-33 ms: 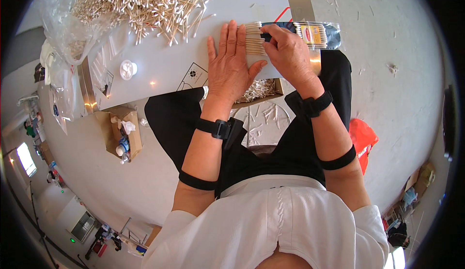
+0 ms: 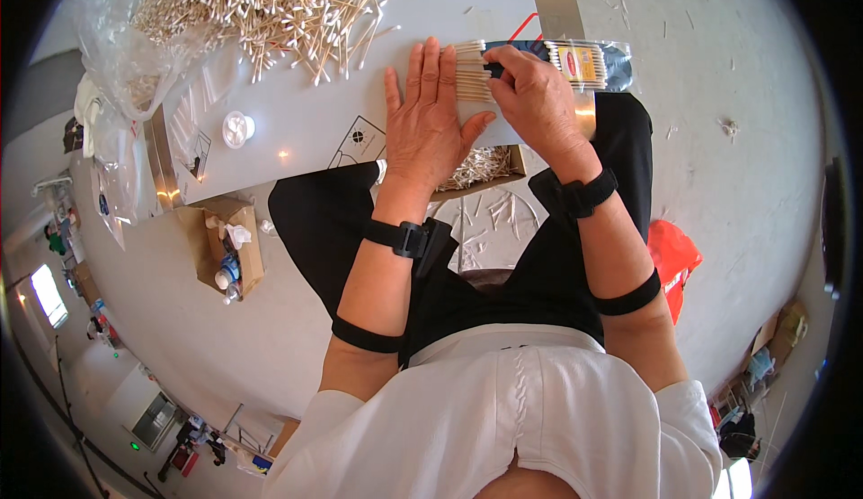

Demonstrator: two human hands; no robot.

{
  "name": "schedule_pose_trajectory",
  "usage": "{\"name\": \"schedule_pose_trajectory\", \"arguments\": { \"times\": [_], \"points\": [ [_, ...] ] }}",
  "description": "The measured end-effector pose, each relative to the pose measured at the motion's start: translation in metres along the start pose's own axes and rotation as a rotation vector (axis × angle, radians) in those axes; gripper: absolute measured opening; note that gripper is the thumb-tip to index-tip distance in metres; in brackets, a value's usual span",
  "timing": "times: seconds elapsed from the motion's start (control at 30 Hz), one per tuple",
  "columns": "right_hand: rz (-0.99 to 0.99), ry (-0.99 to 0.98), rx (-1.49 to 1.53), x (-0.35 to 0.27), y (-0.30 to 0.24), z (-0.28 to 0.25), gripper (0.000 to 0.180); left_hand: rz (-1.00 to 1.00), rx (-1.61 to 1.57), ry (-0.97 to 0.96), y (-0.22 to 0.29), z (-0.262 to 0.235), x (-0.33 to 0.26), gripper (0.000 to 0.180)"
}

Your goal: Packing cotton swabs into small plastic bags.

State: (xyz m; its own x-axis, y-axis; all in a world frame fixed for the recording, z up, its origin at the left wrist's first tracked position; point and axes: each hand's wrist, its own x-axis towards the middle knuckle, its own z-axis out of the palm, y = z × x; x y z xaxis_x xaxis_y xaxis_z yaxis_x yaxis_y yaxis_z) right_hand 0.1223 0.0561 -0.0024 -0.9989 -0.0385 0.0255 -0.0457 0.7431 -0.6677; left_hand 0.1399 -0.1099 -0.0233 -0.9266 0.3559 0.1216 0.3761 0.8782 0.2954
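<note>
My left hand (image 2: 424,108) lies flat on the grey-white table, fingers stretched out. Its fingertips and edge touch the left ends of a row of cotton swabs (image 2: 471,85) laid side by side. Over the right ends of this row my right hand (image 2: 539,103) is bent, thumb and forefinger drawn together at a dark strip; what they grip, if anything, is hidden. Just beyond my right hand lies a clear plastic packet (image 2: 617,66) with more swabs in it and a yellow and red label (image 2: 576,64), reaching past the table's right edge.
A large heap of loose cotton swabs (image 2: 270,4) covers the far left of the table (image 2: 306,130), beside a clear plastic bag (image 2: 117,58). A small white cup (image 2: 237,129) stands nearby. Below are an open box of swabs (image 2: 485,171), a cardboard box (image 2: 202,247) and a red bag (image 2: 674,256).
</note>
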Motion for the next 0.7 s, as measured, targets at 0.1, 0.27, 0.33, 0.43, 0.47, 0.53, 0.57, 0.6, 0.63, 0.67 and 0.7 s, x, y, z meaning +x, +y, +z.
{"name": "schedule_pose_trajectory", "arguments": {
  "times": [0.1, 0.27, 0.33, 0.43, 0.47, 0.53, 0.57, 0.6, 0.63, 0.67, 0.7],
  "points": [
    [-0.010, 0.004, 0.006, -0.001, 0.001, 0.000, 0.021, -0.001, -0.003, -0.005, 0.001, -0.001, 0.000, 0.091],
    [-0.038, -0.032, 0.012, -0.001, 0.005, -0.001, 0.028, -0.001, 0.000, -0.002, 0.001, -0.001, 0.001, 0.091],
    [-0.040, -0.052, 0.001, 0.000, -0.004, -0.009, 0.035, -0.003, 0.006, 0.000, -0.001, 0.000, 0.000, 0.091],
    [-0.091, -0.080, -0.045, 0.004, -0.002, -0.012, 0.048, -0.004, 0.011, -0.008, 0.000, 0.001, 0.000, 0.090],
    [-0.144, -0.091, -0.079, 0.006, 0.000, -0.011, 0.054, 0.001, 0.010, -0.009, 0.000, 0.002, 0.001, 0.090],
    [-0.134, -0.115, -0.090, 0.011, 0.004, -0.009, 0.053, 0.003, 0.013, -0.011, -0.001, 0.002, 0.000, 0.089],
    [-0.124, -0.139, -0.102, 0.013, 0.005, -0.009, 0.052, 0.002, 0.009, -0.011, -0.002, 0.002, 0.000, 0.088],
    [-0.125, -0.139, -0.102, 0.013, 0.006, -0.008, 0.052, 0.000, 0.005, -0.011, -0.002, 0.002, -0.001, 0.088],
    [-0.134, -0.118, -0.098, 0.012, 0.008, -0.006, 0.051, 0.000, 0.005, -0.011, -0.002, 0.002, -0.001, 0.088],
    [-0.144, -0.095, -0.095, 0.012, 0.010, -0.005, 0.049, 0.003, 0.006, -0.009, -0.002, 0.002, -0.001, 0.087],
    [-0.144, -0.095, -0.096, 0.011, 0.010, -0.004, 0.049, 0.006, 0.006, -0.007, -0.002, 0.002, 0.000, 0.086]
  ]
}}
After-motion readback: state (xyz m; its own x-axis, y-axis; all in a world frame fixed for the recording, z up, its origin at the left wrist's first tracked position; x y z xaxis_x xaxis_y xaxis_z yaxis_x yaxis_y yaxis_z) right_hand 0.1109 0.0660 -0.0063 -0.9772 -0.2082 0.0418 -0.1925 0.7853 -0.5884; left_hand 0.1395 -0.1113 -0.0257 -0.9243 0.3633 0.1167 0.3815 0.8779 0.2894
